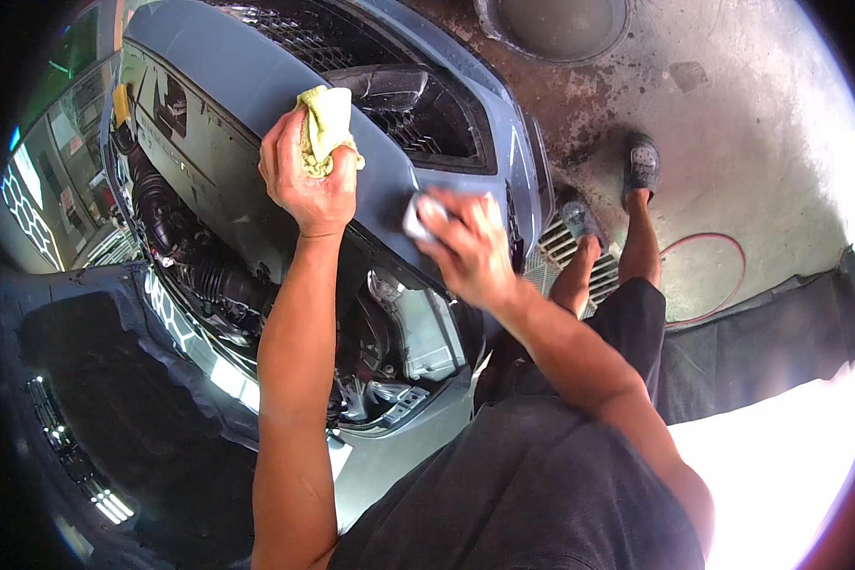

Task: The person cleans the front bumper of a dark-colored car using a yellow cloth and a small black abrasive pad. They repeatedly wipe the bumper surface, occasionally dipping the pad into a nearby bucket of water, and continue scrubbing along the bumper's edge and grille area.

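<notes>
A folded yellow-green cloth [330,117] is gripped in my left hand [306,178], above the grey-blue painted front panel [206,53] of a car. My right hand [474,246] has its fingers around a small pale block or pad [419,219]. Motion blurs this hand, and the exact kind of pad cannot be told. The pad is at the painted panel, near its corner below the black mesh grille [406,132]. Under my forearms lie the dark engine bay and a headlight [427,335].
A black corrugated hose [157,206] runs through the engine bay. At lower left spreads a large dark panel [114,399]. My feet stand by a metal floor grate [602,278]. A thin red hose [741,271] curls on the concrete, and a round basin [484,25] sits beyond the bumper.
</notes>
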`<state>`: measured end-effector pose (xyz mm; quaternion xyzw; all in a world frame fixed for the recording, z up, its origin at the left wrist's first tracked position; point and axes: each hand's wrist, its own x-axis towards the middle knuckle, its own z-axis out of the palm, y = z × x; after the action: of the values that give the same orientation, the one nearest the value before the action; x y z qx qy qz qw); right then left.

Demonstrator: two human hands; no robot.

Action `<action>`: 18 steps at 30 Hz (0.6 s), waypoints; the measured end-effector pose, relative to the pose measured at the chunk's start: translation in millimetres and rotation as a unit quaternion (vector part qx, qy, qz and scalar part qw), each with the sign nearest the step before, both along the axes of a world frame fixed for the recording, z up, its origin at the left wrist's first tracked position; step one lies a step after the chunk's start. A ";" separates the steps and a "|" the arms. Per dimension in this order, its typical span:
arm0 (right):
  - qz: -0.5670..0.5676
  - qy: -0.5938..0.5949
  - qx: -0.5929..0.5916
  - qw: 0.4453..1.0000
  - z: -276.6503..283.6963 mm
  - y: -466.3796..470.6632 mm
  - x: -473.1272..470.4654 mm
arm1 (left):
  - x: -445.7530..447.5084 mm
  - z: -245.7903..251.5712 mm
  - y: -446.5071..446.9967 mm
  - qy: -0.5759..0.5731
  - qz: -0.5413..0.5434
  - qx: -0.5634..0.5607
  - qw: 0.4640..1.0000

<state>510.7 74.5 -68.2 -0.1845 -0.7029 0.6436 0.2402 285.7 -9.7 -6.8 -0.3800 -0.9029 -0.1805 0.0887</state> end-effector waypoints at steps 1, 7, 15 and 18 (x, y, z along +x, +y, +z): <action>0.030 -0.016 0.006 0.999 0.7 -7.0 19.5 | -0.2 -0.1 -1.3 0.003 0.001 0.006 1.000; 0.004 0.011 0.047 0.999 2.3 45.6 -69.6 | -1.7 -2.2 2.8 0.011 -0.020 0.020 1.000; -0.011 0.005 0.013 1.000 0.8 28.6 -53.2 | 1.4 0.9 0.6 0.019 -0.008 -0.003 1.000; -0.021 -0.040 -0.017 0.999 -1.8 43.4 -82.7 | -2.0 -1.6 6.4 0.024 -0.016 -0.004 1.000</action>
<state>428.0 117.9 -70.0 -0.2290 -0.6970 0.6421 0.2225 283.6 -3.3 -8.4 -0.3994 -0.8948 -0.1693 0.1061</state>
